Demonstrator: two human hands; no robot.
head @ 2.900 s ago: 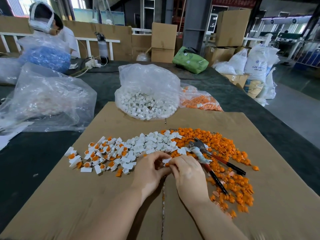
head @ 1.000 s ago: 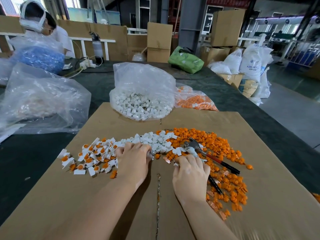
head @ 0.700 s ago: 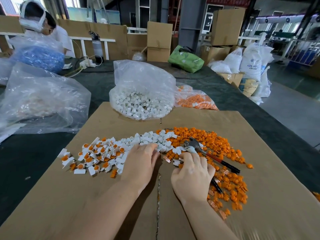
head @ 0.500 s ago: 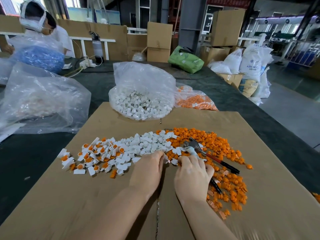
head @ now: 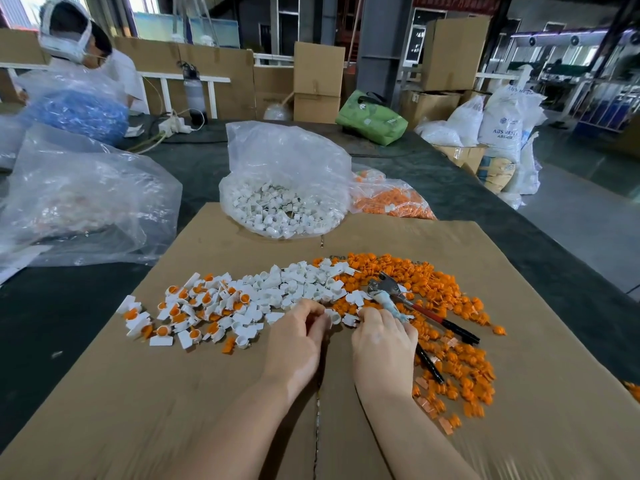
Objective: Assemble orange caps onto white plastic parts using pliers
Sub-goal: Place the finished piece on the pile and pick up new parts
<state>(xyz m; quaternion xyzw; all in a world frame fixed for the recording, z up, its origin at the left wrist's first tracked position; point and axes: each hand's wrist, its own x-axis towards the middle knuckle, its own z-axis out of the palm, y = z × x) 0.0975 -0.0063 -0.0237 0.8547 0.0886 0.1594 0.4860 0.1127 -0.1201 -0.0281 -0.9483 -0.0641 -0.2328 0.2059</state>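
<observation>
Loose white plastic parts (head: 298, 284) lie in a band across the cardboard sheet (head: 207, 393), with orange caps (head: 426, 289) heaped to their right. White parts fitted with orange caps (head: 187, 310) are piled at the left end. My left hand (head: 298, 337) pinches a small white part (head: 334, 317) at its fingertips. My right hand (head: 384, 341) is curled beside it, fingertips on a white part at the edge of the orange pile; what it holds is hidden. The pliers (head: 408, 306) lie on the caps just past my right hand, red and black handles pointing right.
A clear bag of white parts (head: 280, 206) and a bag of orange caps (head: 391, 202) stand behind the cardboard. A large crumpled clear bag (head: 79, 199) sits at left. Another person (head: 79, 46) works at the far left. Boxes and sacks stand behind.
My left hand went left to the assembled pile, then came back to the middle with a white part. My right hand stayed by the pliers, shifting slightly. The pliers have not moved.
</observation>
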